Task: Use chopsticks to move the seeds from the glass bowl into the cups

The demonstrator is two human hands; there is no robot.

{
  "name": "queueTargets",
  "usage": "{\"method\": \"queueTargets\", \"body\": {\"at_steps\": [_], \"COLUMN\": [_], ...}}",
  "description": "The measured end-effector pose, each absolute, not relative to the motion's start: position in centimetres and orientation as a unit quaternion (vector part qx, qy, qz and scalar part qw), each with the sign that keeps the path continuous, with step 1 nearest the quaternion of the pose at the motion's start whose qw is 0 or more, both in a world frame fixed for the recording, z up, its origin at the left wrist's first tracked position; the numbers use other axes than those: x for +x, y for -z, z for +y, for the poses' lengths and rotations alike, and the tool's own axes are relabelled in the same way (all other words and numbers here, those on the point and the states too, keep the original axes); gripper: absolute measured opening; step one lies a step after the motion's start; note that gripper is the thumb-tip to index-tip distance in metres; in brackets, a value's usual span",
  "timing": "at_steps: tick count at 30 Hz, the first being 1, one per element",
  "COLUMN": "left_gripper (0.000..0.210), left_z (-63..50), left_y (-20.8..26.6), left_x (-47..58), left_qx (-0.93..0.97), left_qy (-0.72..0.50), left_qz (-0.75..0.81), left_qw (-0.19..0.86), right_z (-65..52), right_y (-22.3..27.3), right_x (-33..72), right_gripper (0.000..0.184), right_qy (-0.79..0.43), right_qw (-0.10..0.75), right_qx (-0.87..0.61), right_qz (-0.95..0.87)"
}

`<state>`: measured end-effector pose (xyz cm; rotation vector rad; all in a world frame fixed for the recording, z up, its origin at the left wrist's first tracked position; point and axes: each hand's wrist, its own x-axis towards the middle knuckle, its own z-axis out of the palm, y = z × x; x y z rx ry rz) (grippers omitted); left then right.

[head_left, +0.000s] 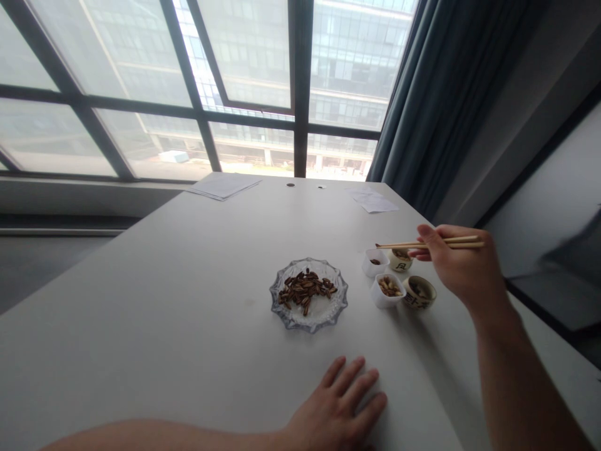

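My right hand [453,263] is closed around a pair of wooden chopsticks [422,243] pointing left. A small dark piece shows at their tips, above a white plastic cup [373,264] with a few dark bits inside. Nearer to me, a second white cup [387,292] holds brownish nuts or seeds. Two small ceramic cups with dark characters, one farther [400,263] and one nearer [419,294], stand to the right of the white ones. Left of them sits a clear glass dish [308,321] with a heap of striped dark seeds [307,289]. My left hand [334,404] lies flat on the table, fingers spread.
The white table [164,300] reaches toward a large window [253,62]. Paper sheets [224,185] lie at its far left, more paper [374,200] at the far right. Two small round spots mark the far edge. A dark curtain [436,94] hangs at the right.
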<state>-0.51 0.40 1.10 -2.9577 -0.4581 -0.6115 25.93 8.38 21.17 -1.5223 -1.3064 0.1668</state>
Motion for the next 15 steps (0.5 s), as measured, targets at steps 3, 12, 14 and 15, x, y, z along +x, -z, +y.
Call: {"method": "queueTargets", "body": {"at_steps": [3, 12, 14, 15], "left_gripper": [0.055, 0.053, 0.053, 0.054], "left_z": [0.5, 0.5, 0.5, 0.5], "left_y": [-1.2, -1.3, -1.4, -1.5], "left_x": [-0.5, -0.6, -0.6, -0.6], "left_qx": [-0.969, -0.967, -0.968, -0.969], "left_qy": [0.196, 0.204, 0.197, 0.193], "left_qz": [-0.146, -0.148, -0.147, -0.147], "left_qw": [0.045, 0.044, 0.043, 0.042], "right_z": [8.7, 7.0, 6.8, 6.8], "right_y": [-21.0, -20.8, -20.2, -19.9], "right_x": [26.1, 21.4, 20.1, 19.6], "right_gripper": [0.046, 0.046, 0.047, 0.047], "right_qy": [-0.070, -0.235, -0.271, -0.281], "right_qw": [0.525, 0.491, 0.453, 0.439], "right_qx": [-0.640, -0.585, -0.576, -0.571], "right_qz": [-0.557, -0.601, -0.624, -0.635]}}
